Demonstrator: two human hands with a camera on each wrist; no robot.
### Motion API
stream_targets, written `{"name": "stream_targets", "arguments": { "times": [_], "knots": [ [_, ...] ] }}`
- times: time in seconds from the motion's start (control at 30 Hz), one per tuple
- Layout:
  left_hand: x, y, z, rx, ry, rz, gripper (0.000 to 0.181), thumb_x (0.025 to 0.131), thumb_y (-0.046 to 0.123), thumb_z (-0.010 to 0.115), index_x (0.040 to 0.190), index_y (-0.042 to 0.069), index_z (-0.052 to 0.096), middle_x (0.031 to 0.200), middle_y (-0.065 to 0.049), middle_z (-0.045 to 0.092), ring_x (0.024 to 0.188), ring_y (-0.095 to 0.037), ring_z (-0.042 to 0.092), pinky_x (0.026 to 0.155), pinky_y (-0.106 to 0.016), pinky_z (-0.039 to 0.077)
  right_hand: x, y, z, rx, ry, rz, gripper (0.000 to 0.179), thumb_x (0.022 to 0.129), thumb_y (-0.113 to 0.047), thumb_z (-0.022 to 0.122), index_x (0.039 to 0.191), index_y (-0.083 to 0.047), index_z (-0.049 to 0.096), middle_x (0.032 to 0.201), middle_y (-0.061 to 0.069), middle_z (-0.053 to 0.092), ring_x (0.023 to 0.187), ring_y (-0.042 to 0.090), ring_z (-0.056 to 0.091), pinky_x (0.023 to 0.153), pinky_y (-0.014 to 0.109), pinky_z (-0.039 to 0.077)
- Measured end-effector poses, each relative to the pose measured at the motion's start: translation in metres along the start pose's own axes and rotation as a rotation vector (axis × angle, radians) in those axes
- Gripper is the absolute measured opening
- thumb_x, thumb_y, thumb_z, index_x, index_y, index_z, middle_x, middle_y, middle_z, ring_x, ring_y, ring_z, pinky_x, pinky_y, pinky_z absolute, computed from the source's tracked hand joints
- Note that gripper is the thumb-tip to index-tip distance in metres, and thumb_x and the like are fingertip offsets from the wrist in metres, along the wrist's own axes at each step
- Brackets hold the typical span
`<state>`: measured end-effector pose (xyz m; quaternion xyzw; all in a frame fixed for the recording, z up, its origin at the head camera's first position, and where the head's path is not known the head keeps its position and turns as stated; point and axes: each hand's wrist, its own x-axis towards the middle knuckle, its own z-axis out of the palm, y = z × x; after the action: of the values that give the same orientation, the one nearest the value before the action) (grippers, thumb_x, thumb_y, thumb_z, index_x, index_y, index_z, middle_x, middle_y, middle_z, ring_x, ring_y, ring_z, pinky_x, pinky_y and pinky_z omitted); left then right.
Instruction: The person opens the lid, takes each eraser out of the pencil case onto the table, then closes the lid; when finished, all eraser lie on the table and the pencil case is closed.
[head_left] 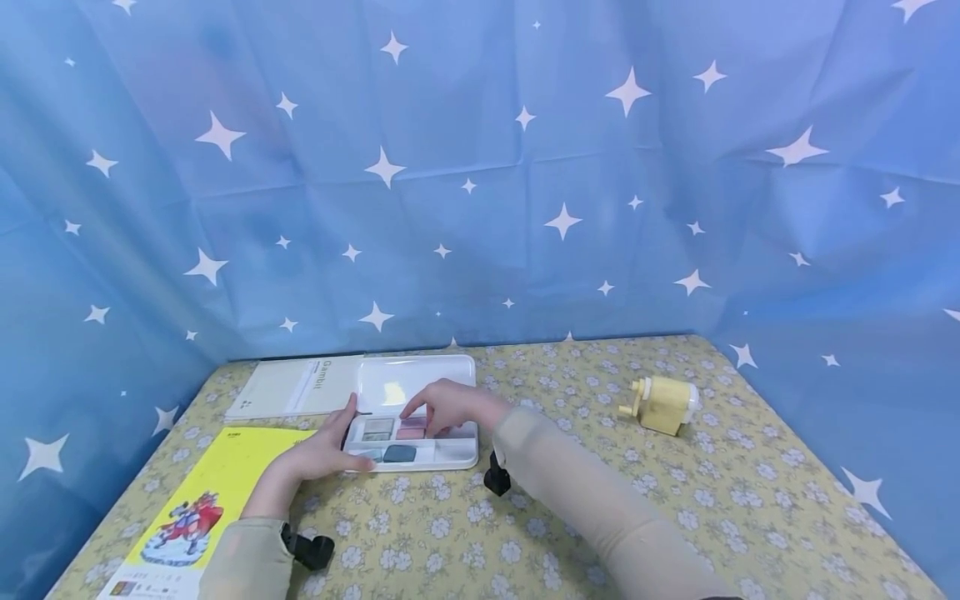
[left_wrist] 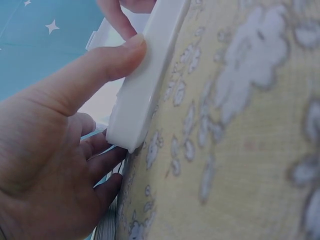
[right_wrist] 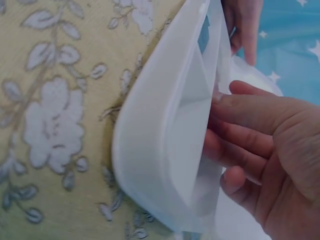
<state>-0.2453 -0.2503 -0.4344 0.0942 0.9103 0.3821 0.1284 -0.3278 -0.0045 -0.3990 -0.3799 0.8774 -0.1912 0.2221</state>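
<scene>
Nearest, two pale sleeves point(head_left: 251, 558) reach in, each with a black device point(head_left: 311, 550) at the wrist; beside the left one, partly under it, a yellow booklet point(head_left: 217, 471) with a colourful printed figure lies on the flower-patterned surface point(head_left: 562, 400); beyond its upper right part, the white case point(head_left: 459, 455) sits flat, left of the middle of the surface, its near compartments holding a dark teal block point(head_left: 400, 453) and a paler block point(head_left: 371, 455) by the thumb; the left hand point(head_left: 318, 450) grips the case's left end, partly open, thumb on the near wall and fingers around the corner; farther in, a grey block point(head_left: 377, 429) lies left of a pink block point(head_left: 412, 429); the right hand point(head_left: 450, 406) dips into the case from the right, half open with index finger and thumb apart at the pink block, though whether they pinch it I cannot tell; to the right, well apart, stands a yellow sharpener point(head_left: 663, 404) with a crank; behind the tray the case's lid point(head_left: 438, 375) lies open, a white "Gambit" book point(head_left: 296, 387) just left of it; farthest, a blue curtain point(head_left: 480, 200) with white stars hangs.
</scene>
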Motion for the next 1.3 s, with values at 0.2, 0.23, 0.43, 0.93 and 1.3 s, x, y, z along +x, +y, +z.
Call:
{"name": "stream_targets", "arguments": {
  "times": [0.2, 0.23, 0.43, 0.93, 1.3],
  "knots": [
    [0.000, 0.001, 0.000, -0.005, 0.000, -0.005, 0.123, 0.074, 0.039, 0.082, 0.156, 0.012, -0.006, 0.158, -0.022, 0.007, 0.140, -0.044, 0.015, 0.106, -0.065, 0.018, 0.004, -0.004, -0.001, -0.054, -0.056, 0.011, 0.056, 0.088, -0.002, 0.069, 0.134, -0.032, 0.060, 0.071, 0.000, 0.066, 0.052, 0.014, 0.051, 0.047, 0.025, 0.040],
    [0.000, 0.001, 0.000, -0.006, -0.001, -0.005, 0.123, 0.074, 0.039, 0.082, 0.156, 0.011, -0.006, 0.158, -0.022, 0.007, 0.140, -0.044, 0.015, 0.107, -0.065, 0.018, 0.004, -0.005, -0.001, -0.058, -0.061, 0.013, 0.057, 0.088, -0.001, 0.069, 0.134, -0.033, 0.060, 0.071, 0.000, 0.065, 0.052, 0.013, 0.050, 0.046, 0.025, 0.040],
    [-0.001, 0.001, 0.000, -0.005, 0.002, -0.004, 0.123, 0.074, 0.039, 0.082, 0.156, 0.011, -0.006, 0.158, -0.022, 0.007, 0.139, -0.044, 0.016, 0.106, -0.065, 0.019, 0.005, -0.007, -0.001, -0.070, -0.082, 0.019, 0.059, 0.088, 0.002, 0.067, 0.134, -0.035, 0.059, 0.069, 0.002, 0.062, 0.048, 0.011, 0.042, 0.045, 0.024, 0.036],
    [0.001, -0.001, -0.001, -0.007, 0.005, 0.001, 0.123, 0.074, 0.039, 0.081, 0.156, 0.012, -0.007, 0.158, -0.021, 0.008, 0.140, -0.043, 0.016, 0.108, -0.062, 0.019, 0.009, -0.010, 0.001, -0.229, -0.056, -0.077, 0.055, 0.087, -0.001, 0.069, 0.130, -0.034, 0.063, 0.108, -0.014, 0.066, 0.062, 0.009, 0.039, 0.060, 0.021, 0.035],
    [0.001, 0.000, 0.000, 0.004, 0.003, 0.005, 0.122, 0.075, 0.039, 0.080, 0.155, 0.011, -0.007, 0.158, -0.022, 0.007, 0.140, -0.043, 0.015, 0.108, -0.062, 0.019, 0.010, -0.007, 0.004, -0.251, -0.036, -0.098, 0.057, 0.085, 0.003, 0.069, 0.128, -0.032, 0.065, 0.095, -0.014, 0.064, 0.065, 0.010, 0.043, 0.062, 0.021, 0.037]
  ]
}}
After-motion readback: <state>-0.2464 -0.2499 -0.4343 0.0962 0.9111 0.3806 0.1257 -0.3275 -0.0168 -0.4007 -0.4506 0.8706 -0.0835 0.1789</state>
